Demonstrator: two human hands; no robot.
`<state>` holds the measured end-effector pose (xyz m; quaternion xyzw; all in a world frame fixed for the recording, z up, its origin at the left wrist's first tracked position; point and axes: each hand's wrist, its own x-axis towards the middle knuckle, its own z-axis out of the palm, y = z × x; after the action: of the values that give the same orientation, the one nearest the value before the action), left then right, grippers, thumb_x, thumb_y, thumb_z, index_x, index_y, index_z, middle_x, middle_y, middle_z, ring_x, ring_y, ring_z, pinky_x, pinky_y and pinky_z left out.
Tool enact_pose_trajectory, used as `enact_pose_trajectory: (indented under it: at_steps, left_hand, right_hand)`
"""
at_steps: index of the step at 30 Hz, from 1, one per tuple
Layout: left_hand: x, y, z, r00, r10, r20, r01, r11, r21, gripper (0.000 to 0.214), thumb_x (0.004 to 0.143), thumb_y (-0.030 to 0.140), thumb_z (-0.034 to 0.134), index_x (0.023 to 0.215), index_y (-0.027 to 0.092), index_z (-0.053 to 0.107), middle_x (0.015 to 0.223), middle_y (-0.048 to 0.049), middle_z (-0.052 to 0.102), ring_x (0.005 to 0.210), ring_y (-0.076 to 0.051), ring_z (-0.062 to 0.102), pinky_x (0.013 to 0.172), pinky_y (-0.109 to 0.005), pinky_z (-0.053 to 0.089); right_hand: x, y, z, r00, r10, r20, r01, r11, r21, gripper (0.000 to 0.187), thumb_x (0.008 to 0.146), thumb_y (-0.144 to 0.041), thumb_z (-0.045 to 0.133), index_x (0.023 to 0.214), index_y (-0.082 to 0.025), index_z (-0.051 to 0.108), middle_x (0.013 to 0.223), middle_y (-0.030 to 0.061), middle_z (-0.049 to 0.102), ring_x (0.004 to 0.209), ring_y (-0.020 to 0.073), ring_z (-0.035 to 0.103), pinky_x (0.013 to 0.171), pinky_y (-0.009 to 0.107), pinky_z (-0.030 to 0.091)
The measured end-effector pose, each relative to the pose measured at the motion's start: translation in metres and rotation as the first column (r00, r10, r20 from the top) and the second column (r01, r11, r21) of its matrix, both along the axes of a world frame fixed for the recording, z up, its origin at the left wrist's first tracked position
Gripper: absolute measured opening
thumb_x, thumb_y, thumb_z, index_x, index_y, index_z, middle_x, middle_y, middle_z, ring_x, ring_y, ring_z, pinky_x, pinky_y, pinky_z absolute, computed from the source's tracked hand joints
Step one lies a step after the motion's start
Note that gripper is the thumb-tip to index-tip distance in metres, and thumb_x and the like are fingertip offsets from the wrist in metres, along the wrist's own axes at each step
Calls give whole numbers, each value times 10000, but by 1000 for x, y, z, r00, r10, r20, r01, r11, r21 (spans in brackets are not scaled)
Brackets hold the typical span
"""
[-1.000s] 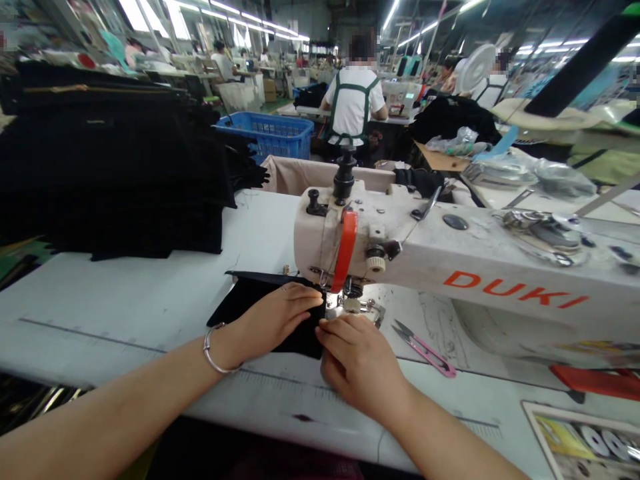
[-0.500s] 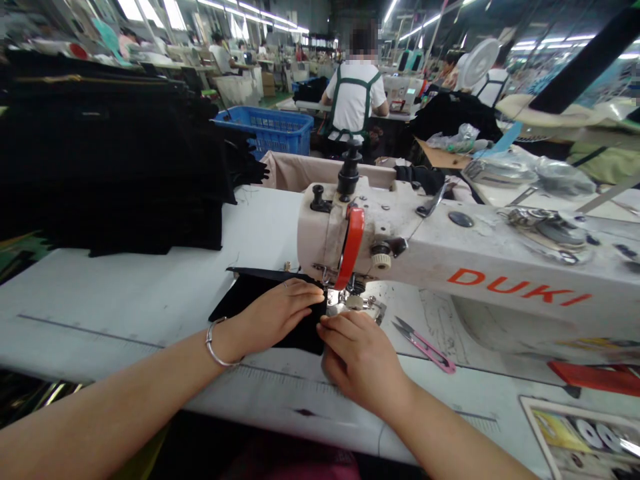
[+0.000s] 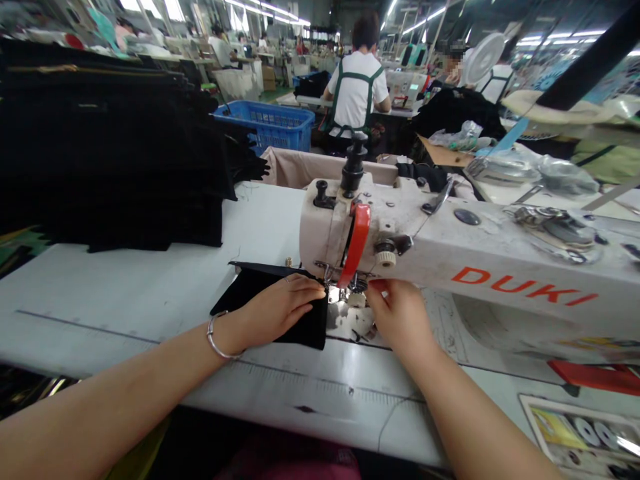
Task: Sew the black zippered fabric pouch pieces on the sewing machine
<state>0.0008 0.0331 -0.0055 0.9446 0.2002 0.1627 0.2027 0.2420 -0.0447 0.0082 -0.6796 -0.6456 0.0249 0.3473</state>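
Black fabric (image 3: 245, 287), white table (image 3: 125, 293), busy workshop (image 3: 280, 27)

Your right hand (image 3: 400, 317) blocks the needle area, and whether its fingers (image 3: 379, 291) grip anything there can't be told. Your left hand (image 3: 280, 310) hides much of the black fabric piece (image 3: 307, 328). The sewing machine (image 3: 475, 260) runs off the right edge, the black fabric stack (image 3: 110, 153) off the left.
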Motion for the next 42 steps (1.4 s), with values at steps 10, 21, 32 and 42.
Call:
enact_pose_trajectory:
  at_steps: [10, 21, 32, 42]
  left_hand:
    - [-1, -3, 2, 1000, -12, -5, 12, 1000, 11, 324, 981, 172, 466, 1293, 203, 552, 1306, -82, 598, 1239, -217, 524, 1105, -434, 403]
    - [0, -1, 4, 1000, -3, 6, 3, 1000, -7, 334, 969, 161, 487, 1292, 203, 559, 1311, -88, 595, 1229, -221, 533, 1089, -433, 420]
    - [-1, -1, 2, 1000, -13, -3, 13, 1000, -12, 329, 965, 144, 480, 1282, 202, 550, 1294, -78, 601, 1232, -219, 525, 1104, -429, 397]
    - [-1, 0, 3, 1000, -13, -21, 13, 1000, 7, 320, 975, 161, 479, 1287, 189, 547, 1300, -82, 597, 1235, -213, 518, 1117, -415, 380]
  right_hand:
    - [-2, 0, -9, 1000, 4, -24, -2, 998, 57, 243, 923, -373, 460, 824, -200, 598, 782, 80, 694, 675, 220, 640, 619, 316, 454]
    - [0, -3, -8, 998, 60, -27, -59, 998, 35, 224, 848, -399, 560, 899, -183, 593, 781, 53, 683, 530, 171, 565, 537, 298, 419]
    - [3, 2, -12, 999, 14, 30, -15, 999, 48, 284, 928, -391, 446, 824, -189, 616, 811, 114, 698, 698, 258, 637, 622, 342, 445]
    - [12, -7, 12, 989, 140, 48, -134, 984, -119, 115, 898, -301, 589, 936, -203, 635, 834, 46, 685, 700, 217, 621, 661, 328, 451]
